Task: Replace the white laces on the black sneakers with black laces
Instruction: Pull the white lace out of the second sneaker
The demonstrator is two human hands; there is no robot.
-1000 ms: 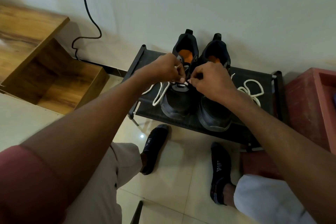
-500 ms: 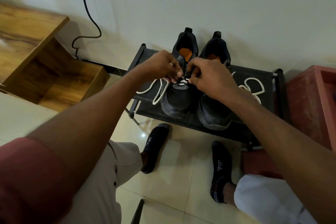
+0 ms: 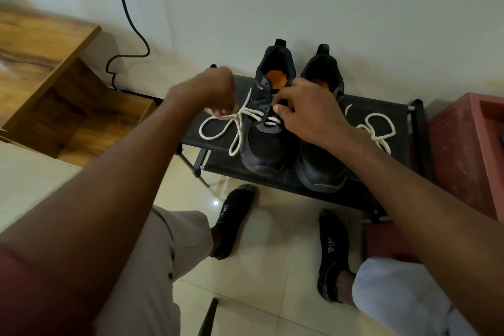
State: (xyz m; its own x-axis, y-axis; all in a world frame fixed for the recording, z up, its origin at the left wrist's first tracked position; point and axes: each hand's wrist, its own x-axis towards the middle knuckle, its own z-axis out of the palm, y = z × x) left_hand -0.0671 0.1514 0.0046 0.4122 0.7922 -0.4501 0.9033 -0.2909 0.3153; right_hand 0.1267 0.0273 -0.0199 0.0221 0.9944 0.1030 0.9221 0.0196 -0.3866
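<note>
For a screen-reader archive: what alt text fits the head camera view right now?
The left hand pulls a white lace out of the left black sneaker while the right hand steadies its tongue. Both sneakers stand on a low black rack; another white lace lies beside the right sneaker.

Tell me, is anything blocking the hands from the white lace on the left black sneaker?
Nothing visible does. The left hand already grips the loose white rope lace beside the left black mesh sneaker, and the right hand rests on that shoe's tongue area. The black fabric shoe rack lies underneath.
</note>
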